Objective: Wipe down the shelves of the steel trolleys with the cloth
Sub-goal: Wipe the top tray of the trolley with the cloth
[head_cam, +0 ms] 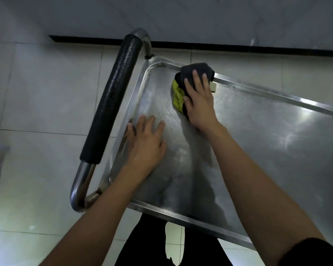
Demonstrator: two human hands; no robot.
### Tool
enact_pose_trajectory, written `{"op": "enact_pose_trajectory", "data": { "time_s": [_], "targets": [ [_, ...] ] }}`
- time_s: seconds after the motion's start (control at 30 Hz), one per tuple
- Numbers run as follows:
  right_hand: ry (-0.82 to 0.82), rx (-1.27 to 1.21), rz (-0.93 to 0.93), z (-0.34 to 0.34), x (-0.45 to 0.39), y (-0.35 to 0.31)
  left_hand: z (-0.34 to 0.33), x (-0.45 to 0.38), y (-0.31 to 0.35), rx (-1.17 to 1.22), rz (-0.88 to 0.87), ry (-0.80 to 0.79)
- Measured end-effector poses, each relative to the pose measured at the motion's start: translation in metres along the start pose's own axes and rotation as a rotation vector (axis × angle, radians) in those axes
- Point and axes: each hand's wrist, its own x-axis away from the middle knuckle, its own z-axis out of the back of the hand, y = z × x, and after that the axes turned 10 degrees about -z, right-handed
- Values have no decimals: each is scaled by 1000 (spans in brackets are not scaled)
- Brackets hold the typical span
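Right hand [199,100], fingers flat, presses the cloth [188,81] at the shelf [258,135] far rim; left hand [146,143] rests spread on the shelf near the handle [113,96].

The top shelf [258,150] runs off the right edge. The right hand [199,100] hides much of the cloth [192,73] at its far rim. Lower shelves lie hidden beneath.

Single head-worn wide-angle view, aimed steeply down and slightly forward, close above the trolley shelf [258,141]. Shelf fills centre and right of frame; push handle [113,104] at centre left; tiled floor [37,93] at left; wall base across the top.
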Motion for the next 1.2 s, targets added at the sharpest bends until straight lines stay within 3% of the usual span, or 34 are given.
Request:
{"op": "enact_pose_trajectory", "data": {
  "time_s": [0.1,0.3,0.5,0.87,1.07,1.2],
  "targets": [
    [40,-6,-69,17,21,46,3,0,39,-24,-58,-11],
    [92,-4,-205,62,84,152,-21,21,167,17,-427,-35],
    [84,23,-342,98,158,238,-41,20,243,-49,-451,-99],
    [75,81,-368,109,258,280,-56,25,296,-87,-478,-123],
    [208,95,-734,106,300,286,-56,24,298,-70,-483,-99],
    [261,90,-918,111,316,299,-58,13,314,1,-576,-70]
  ]
}}
